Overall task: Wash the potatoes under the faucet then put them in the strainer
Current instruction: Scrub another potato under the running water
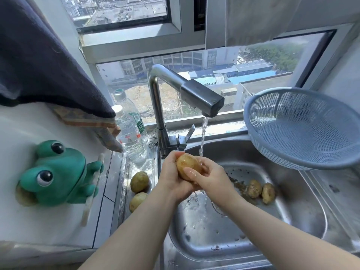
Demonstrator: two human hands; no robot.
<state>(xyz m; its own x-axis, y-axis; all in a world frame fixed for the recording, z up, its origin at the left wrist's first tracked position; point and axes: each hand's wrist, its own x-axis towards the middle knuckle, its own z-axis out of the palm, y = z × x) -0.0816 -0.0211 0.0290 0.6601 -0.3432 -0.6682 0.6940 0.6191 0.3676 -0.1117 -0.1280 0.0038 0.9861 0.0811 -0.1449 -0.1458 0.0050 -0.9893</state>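
A wet yellow potato (187,165) is held over the steel sink (303,217), just left of the water stream falling from the faucet (202,98). My left hand (171,178) cups it from the left and below. My right hand (211,177) grips it from the right, thumb across its front. Two dirty potatoes (261,190) lie in the sink basin to the right. Two more potatoes (138,190) rest on the sink's left ledge. The blue-grey strainer (303,129) stands tilted at the sink's back right, with nothing visible inside.
Two plastic water bottles (130,135) stand left of the faucet base. A green frog holder (58,172) is stuck on the white wall at left, under a dark hanging cloth (39,61). A window runs behind the sink. Dirt specks lie in the basin.
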